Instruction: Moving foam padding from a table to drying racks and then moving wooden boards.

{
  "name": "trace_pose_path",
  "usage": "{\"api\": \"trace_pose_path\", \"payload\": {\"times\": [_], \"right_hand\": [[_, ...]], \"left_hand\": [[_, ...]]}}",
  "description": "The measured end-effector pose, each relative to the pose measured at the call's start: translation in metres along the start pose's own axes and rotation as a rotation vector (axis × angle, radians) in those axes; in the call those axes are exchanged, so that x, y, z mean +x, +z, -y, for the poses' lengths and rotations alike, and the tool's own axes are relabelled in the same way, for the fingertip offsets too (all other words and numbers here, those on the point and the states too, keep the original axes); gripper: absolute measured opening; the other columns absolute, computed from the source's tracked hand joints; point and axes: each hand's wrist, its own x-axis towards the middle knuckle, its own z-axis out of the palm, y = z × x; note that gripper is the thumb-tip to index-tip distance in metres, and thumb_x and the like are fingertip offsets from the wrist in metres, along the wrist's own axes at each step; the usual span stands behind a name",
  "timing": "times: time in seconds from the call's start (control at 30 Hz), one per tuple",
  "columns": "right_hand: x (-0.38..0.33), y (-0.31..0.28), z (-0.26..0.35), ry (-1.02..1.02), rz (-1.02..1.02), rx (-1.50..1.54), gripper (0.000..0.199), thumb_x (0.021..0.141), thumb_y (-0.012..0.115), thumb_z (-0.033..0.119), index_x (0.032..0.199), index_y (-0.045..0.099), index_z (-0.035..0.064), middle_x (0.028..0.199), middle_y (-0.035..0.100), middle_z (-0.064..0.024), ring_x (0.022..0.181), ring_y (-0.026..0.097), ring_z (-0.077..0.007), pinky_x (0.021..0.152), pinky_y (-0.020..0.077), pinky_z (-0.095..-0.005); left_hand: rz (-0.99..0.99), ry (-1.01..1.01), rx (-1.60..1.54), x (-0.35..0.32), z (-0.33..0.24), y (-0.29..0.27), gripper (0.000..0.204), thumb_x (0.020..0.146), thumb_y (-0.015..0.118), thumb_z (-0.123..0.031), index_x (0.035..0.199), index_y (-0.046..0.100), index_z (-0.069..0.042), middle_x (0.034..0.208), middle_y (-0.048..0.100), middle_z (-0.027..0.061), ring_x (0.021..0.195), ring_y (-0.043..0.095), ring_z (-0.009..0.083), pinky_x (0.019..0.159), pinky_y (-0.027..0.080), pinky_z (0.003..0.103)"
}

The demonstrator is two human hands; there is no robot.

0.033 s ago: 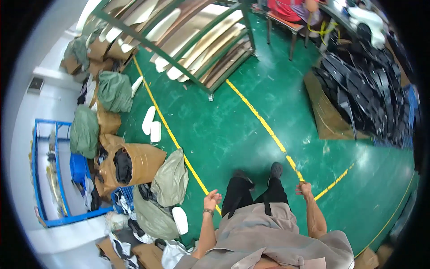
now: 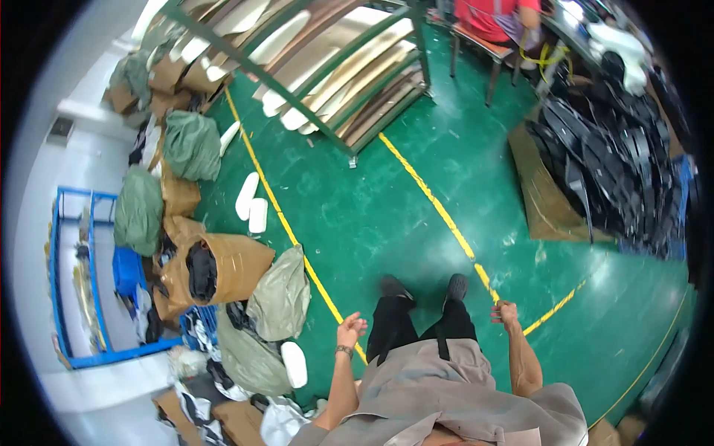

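My left hand (image 2: 352, 330) hangs beside my left thigh, palm partly turned up and fingers loosely apart. It holds nothing, and a bracelet or watch (image 2: 344, 349) circles that wrist. At my right side, my right hand (image 2: 506, 314) is held low with its fingers slightly bent and apart, also holding nothing. Between the hands are my black trousers (image 2: 393, 325) and dark shoes (image 2: 457, 286) on the green floor (image 2: 372, 223). Neither hand touches any object. Closest to the left hand lies a white padded-looking piece (image 2: 294, 364).
Sacks (image 2: 279, 297) and an open carton (image 2: 249, 260) line the left, near a blue rack (image 2: 104, 357). Ahead stands a green-framed rack (image 2: 320, 126) of long panels. A large box (image 2: 539, 193) overflows with black pieces (image 2: 595, 156) at right. A person in red (image 2: 487, 21) sits beyond.
The view shifts slightly. My left shoe shows farther left and a little more forward. Both hands stay at my sides, holding nothing.
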Motion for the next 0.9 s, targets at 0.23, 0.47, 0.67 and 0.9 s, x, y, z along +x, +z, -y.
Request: {"api": "trace_pose_path", "payload": {"times": [0.23,0.47,0.67,0.9], "right_hand": [[0.034,0.103,0.129,-0.059,0.095,-0.198,0.042,0.091,0.053,0.021,0.123,0.052,-0.0062,0.100,0.066,-0.0190,0.076,0.067,-0.0299,0.058,0.0582,-0.0432],[0.003,0.303,0.227,-0.032,0.075,-0.441,0.048,0.091,0.054,0.022,0.128,0.048,-0.0089,0.106,0.065,-0.0230,0.081,0.068,-0.0291,0.062,0.0589,-0.0425],[0.013,0.552,0.345,-0.193,0.295,-0.702,0.049,0.094,0.054,0.033,0.123,0.055,-0.0068,0.106,0.067,-0.0139,0.090,0.065,-0.0213,0.069,0.0568,-0.0371],[0.065,0.820,0.530,-0.363,0.630,-0.198,0.062,0.092,0.059,0.044,0.135,0.043,0.0020,0.125,0.059,-0.0142,0.105,0.060,-0.0252,0.081,0.0526,-0.0434]], "left_hand": [[-0.032,0.026,-0.410,0.094,-0.050,-0.023,0.034,0.093,0.058,-0.011,0.126,0.055,-0.002,0.105,0.067,0.0140,0.091,0.067,0.0223,0.077,0.057,0.035],[-0.144,-0.041,-0.823,0.250,-0.045,-0.068,0.032,0.093,0.059,-0.010,0.124,0.057,-0.001,0.101,0.068,0.0128,0.086,0.068,0.0213,0.072,0.058,0.033],[-0.224,-0.134,-0.965,0.317,-0.056,-0.157,0.035,0.092,0.060,-0.010,0.125,0.054,0.001,0.102,0.066,0.0151,0.086,0.067,0.0234,0.073,0.058,0.036],[-0.427,-0.349,-0.882,0.322,-0.010,-0.228,0.041,0.090,0.059,-0.012,0.128,0.051,0.001,0.100,0.064,0.0139,0.083,0.066,0.0232,0.070,0.057,0.036]]}}
